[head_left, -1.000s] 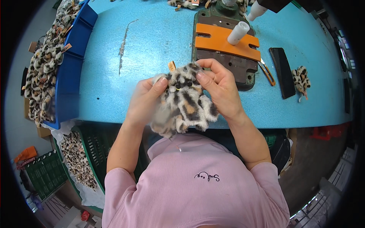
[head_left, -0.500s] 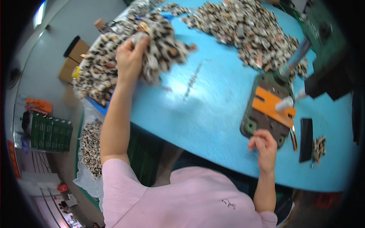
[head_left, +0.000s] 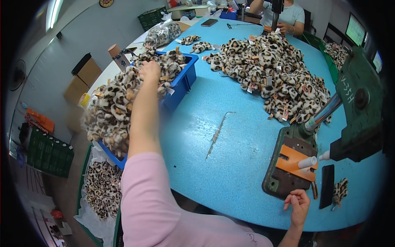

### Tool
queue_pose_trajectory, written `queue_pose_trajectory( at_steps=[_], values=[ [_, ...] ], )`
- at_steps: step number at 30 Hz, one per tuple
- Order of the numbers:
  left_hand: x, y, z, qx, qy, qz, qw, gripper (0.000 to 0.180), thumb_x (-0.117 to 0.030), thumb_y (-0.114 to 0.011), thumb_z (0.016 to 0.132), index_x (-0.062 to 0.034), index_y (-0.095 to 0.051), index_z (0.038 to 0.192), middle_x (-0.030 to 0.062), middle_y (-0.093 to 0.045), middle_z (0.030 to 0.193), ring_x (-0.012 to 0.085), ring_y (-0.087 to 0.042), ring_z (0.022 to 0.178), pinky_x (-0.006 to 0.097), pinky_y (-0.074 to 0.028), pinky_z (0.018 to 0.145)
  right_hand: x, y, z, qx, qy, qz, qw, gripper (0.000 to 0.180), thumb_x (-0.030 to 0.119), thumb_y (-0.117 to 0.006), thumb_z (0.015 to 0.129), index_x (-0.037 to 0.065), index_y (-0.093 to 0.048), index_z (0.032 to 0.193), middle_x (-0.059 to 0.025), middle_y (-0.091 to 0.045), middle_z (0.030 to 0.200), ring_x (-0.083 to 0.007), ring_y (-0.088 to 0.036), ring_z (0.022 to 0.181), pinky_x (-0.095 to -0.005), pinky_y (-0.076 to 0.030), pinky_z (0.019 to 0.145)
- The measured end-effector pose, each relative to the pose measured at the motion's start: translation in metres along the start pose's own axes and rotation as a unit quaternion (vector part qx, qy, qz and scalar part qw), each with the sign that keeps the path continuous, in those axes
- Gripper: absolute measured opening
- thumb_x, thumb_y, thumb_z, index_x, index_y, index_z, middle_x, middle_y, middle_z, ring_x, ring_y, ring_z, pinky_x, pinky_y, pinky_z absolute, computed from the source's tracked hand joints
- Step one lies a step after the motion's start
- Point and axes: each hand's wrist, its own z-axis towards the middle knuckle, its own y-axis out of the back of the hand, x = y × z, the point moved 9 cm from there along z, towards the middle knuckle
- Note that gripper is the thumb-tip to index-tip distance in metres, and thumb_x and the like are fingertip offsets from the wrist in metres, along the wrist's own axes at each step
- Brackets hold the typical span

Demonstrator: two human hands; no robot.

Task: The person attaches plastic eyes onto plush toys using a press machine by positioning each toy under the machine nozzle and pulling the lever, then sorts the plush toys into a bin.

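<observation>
My left hand [head_left: 150,71] reaches into a blue bin [head_left: 186,79] heaped with leopard-print plush pieces [head_left: 113,111]. Its fingers curl down into the plush, and their tips are hidden there. Low on the right, my right hand [head_left: 298,204] hangs by the near edge of a green bench press [head_left: 269,181], fingers loosely curled with nothing visible in them. On the press base lie an orange plate [head_left: 288,160] and a white cylinder [head_left: 307,162], close to the press's white tip [head_left: 324,155].
A large pile of tagged leopard-print pieces [head_left: 263,61] covers the far table. Right of the press lie a black bar [head_left: 327,187] and one small plush piece [head_left: 340,191]. A lined green crate [head_left: 103,189] of plush stands lower left. Another person [head_left: 292,16] sits opposite.
My left hand has moved deeper into the bin, and the clump beside it no longer hangs over the bin's right wall. My right hand stays by the press. The view has tilted up.
</observation>
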Motion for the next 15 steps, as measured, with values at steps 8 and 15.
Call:
queue_pose_trajectory(
  at_steps=[8, 15],
  values=[
    [-0.008, 0.051, -0.008, -0.033, -0.122, -0.017, 0.992, 0.038, -0.033, -0.049, 0.083, -0.0084, -0.052, 0.112, 0.0173, -0.047, 0.117, 0.0349, -0.042, 0.113, 0.044, -0.039, 0.087, -0.008, 0.002, -0.003, 0.027, 0.000, -0.027, 0.999, 0.008, 0.003, -0.049, 0.082, -0.002, -0.049, 0.088, -0.0105, -0.056, 0.066, -0.0120, -0.051, 0.051, -0.0219, -0.044, 0.047],
    [0.007, 0.092, -0.111, -0.057, -0.216, 0.128, 0.966, 0.059, -0.049, -0.048, 0.081, -0.0212, -0.031, 0.130, 0.0143, -0.023, 0.137, 0.0437, -0.017, 0.125, 0.068, -0.022, 0.088, -0.010, 0.003, 0.004, 0.049, -0.042, -0.009, 0.998, 0.007, 0.001, -0.049, 0.082, -0.004, -0.050, 0.086, -0.0112, -0.056, 0.063, -0.0114, -0.051, 0.044, -0.0205, -0.043, 0.041]
  ],
)
